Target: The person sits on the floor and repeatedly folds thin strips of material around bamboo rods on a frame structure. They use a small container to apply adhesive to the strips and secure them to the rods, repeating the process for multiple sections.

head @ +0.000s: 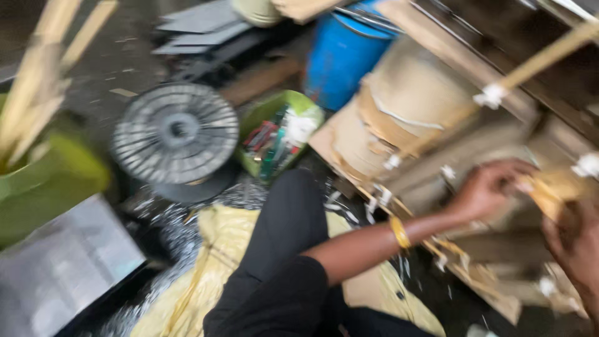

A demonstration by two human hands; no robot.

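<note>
Tan cardboard strip pinched in left hand grip; right hand just beside, grip unclear through blur.

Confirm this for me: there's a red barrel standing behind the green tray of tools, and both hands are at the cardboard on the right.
The colour is wrong: the barrel behind the green tray of tools is blue, not red, as the head view shows. Both the left hand and the right hand are indeed at the cardboard on the right.
</note>
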